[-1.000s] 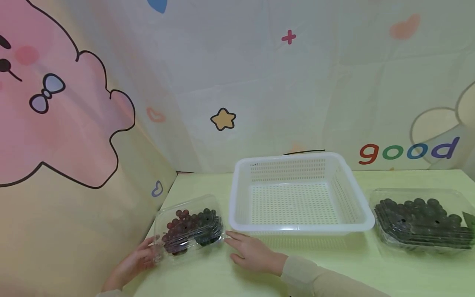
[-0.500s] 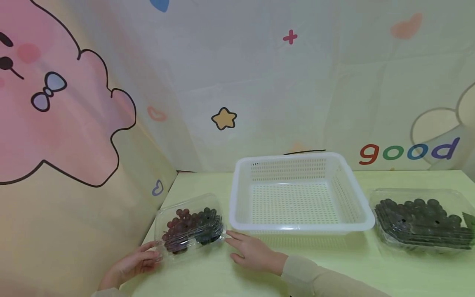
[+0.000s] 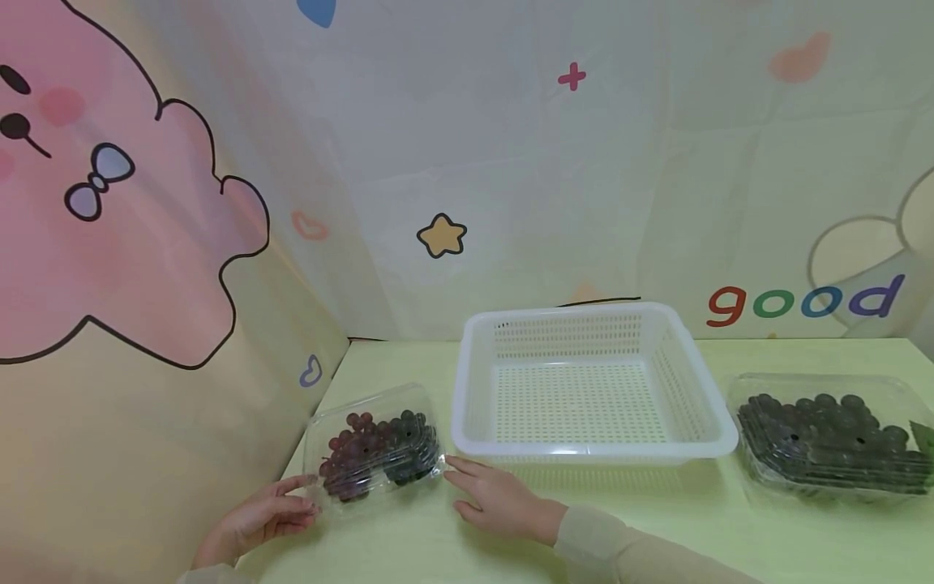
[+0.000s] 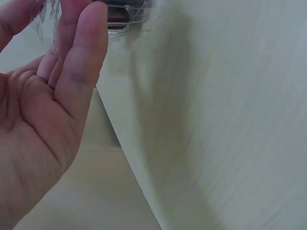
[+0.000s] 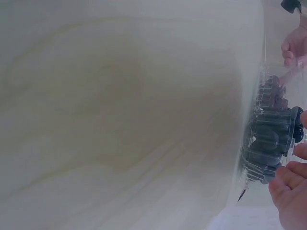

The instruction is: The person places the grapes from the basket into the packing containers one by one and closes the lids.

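Observation:
A clear plastic clamshell box [image 3: 379, 399] sits at the left of the table, its lid down over red grapes [image 3: 346, 454] and dark grapes [image 3: 412, 464]. At its left end is my left hand [image 3: 255, 521], fingertips right at the plastic corner. The left wrist view shows those fingers loosely extended, with the box edge [image 4: 139, 12] at their tips. My right hand [image 3: 503, 499] lies at the box's right end, fingers straight and touching its side. In the right wrist view, the fingers of this hand [image 5: 293, 191] are beside the box wall [image 5: 256, 163].
Just right of the box stands a white perforated basket [image 3: 591, 448]. Farther right is a second clear box [image 3: 817, 381] with dark grapes [image 3: 824, 430] and a green leaf. Behind them hangs a printed cloth [image 3: 540, 195]; another stretch of cloth borders the table's left edge.
My left hand has drawn back slightly toward the left and down from the box's left end. The right hand and the box stay nearly in place.

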Tool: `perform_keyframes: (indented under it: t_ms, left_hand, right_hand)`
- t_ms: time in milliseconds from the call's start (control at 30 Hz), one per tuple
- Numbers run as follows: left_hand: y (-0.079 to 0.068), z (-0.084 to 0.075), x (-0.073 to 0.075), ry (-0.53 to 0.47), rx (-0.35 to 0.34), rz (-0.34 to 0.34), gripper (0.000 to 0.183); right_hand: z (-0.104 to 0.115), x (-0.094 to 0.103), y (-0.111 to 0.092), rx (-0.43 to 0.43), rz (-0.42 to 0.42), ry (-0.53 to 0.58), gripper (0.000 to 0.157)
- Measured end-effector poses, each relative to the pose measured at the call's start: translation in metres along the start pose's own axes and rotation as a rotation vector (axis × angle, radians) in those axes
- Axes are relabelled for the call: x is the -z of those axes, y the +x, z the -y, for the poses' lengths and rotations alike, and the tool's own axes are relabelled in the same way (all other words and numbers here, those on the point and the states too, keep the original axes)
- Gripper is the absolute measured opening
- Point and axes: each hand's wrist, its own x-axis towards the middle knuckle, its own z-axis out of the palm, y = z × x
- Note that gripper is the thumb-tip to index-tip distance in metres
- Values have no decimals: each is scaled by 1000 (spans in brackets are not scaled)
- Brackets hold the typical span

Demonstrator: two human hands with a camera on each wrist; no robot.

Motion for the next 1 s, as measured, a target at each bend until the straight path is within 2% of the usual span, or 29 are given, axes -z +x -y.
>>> perform_keyframes:
  t_ms: [167, 367, 733, 1000]
  left_hand:
    - [0, -1, 0, -7, -17, 22, 68]
    - [3, -1, 1, 11, -24, 16, 72]
    - [8, -5, 2, 78, -68, -104, 74]
    - [11, -6, 6, 106, -57, -163, 72]
  right_hand:
    - [1, 1, 0, -4, 8, 1, 42]
    - [1, 1, 0, 4, -3, -5, 41]
    - [2, -1, 2, 3, -22, 1, 42]
    - [4, -5, 3, -82, -92, 91, 38]
